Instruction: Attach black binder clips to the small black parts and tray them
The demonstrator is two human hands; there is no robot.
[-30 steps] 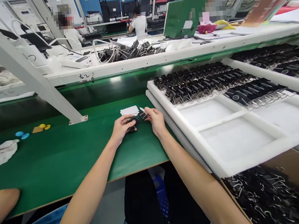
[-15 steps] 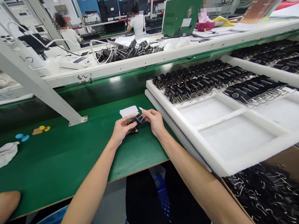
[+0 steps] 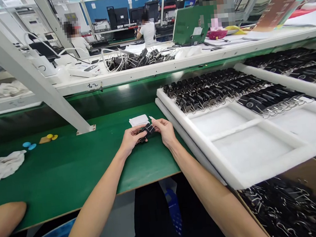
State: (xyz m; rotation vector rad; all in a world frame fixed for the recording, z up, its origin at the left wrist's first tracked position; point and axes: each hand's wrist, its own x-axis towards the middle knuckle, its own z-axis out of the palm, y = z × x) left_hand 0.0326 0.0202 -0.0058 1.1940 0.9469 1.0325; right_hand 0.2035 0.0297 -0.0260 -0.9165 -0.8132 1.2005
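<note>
My left hand point(image 3: 131, 139) is closed around a black binder clip point(image 3: 149, 128) with silver wire handles, held just above the green table. More black metal shows under my left fingers, but I cannot tell how many clips are there. My right hand point(image 3: 164, 130) pinches the same clip at its right end, by the wire handle. A small white tip point(image 3: 151, 118) sticks up at my right fingertips; what it is I cannot make out. Right behind my hands lies a small stack of white paper slips point(image 3: 138, 120) on the table.
To the right, a white foam tray point(image 3: 218, 157) carries rows of black binder clips point(image 3: 207, 91). Below it stands a box of loose clips point(image 3: 288, 207). A white post point(image 3: 46, 87) rises at left, near blue and yellow discs point(image 3: 29, 145) and a white cloth point(image 3: 8, 164). Another person's arm point(image 3: 7, 220) rests at the left edge.
The view has shifted slightly, so everything sits a little lower and further right. Both hands keep the clip in nearly the same grip.
</note>
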